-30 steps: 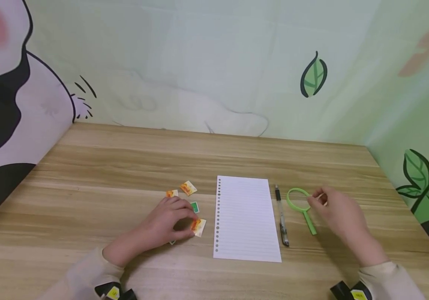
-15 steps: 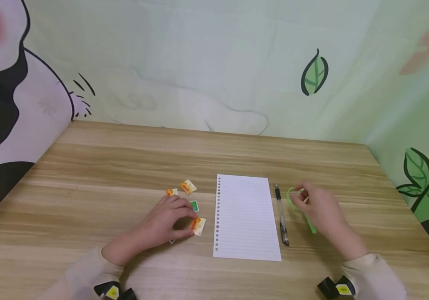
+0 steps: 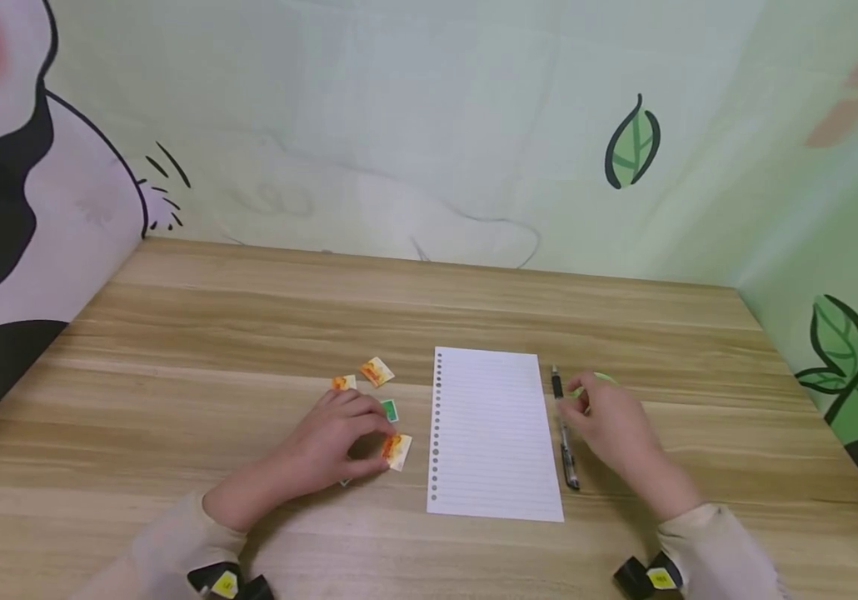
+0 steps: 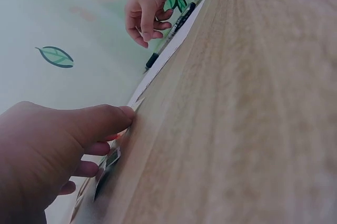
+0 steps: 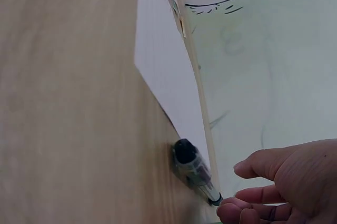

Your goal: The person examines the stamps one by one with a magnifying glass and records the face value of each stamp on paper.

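My left hand [image 3: 331, 442] rests low over a group of stamps at the left, thumb and index finger pinching the edges of an orange and cream stamp [image 3: 398, 454]. A green stamp [image 3: 390, 411] lies just beyond those fingers, partly covered. Two more orange stamps, one nearer [image 3: 343, 382] and one farther right [image 3: 377, 372], lie behind the hand. My right hand [image 3: 612, 425], fingers loosely bent and holding nothing, hovers beside a clear pen with black ends [image 3: 568, 467]. Its fingertips overlap the pen in the head view. A green magnifying glass [image 3: 605, 377] is mostly hidden behind that hand.
A lined sheet of paper [image 3: 496, 433] with punched holes lies between the hands, the pen along its right edge. The wooden table [image 3: 249, 308] meets a printed backdrop [image 3: 429, 133] behind and at both sides.
My right hand has moved left, from beside the magnifying glass, across it to the pen, and now covers most of the glass. The left hand and its stamp have stayed put.
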Demonstrator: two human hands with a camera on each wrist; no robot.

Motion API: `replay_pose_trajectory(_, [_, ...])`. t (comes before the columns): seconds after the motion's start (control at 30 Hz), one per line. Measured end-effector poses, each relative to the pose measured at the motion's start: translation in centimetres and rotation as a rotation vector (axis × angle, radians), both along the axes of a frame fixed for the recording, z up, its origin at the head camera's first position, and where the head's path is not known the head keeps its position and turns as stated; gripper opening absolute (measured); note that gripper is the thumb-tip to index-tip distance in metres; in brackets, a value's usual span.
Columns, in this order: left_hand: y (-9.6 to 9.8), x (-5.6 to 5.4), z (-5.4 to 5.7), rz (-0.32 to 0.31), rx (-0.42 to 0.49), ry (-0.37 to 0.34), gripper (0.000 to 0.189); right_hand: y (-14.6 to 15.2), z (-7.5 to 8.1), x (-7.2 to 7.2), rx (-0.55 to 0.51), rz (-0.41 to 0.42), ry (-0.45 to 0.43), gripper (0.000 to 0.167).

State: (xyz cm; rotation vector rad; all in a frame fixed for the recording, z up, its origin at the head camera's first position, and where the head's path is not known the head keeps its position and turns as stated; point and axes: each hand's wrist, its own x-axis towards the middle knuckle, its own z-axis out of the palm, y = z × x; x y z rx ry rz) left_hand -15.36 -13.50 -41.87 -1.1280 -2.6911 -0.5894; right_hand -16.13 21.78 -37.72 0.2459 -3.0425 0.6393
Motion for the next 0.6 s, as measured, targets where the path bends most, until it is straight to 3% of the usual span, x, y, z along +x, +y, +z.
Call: replay_pose_trajectory(0.6, [0.2,0.2,1.1,0.017,-0.094,0.05,0.029,-0.3,-0.5,0.0,0.003,-0.024,-0.017,0.032])
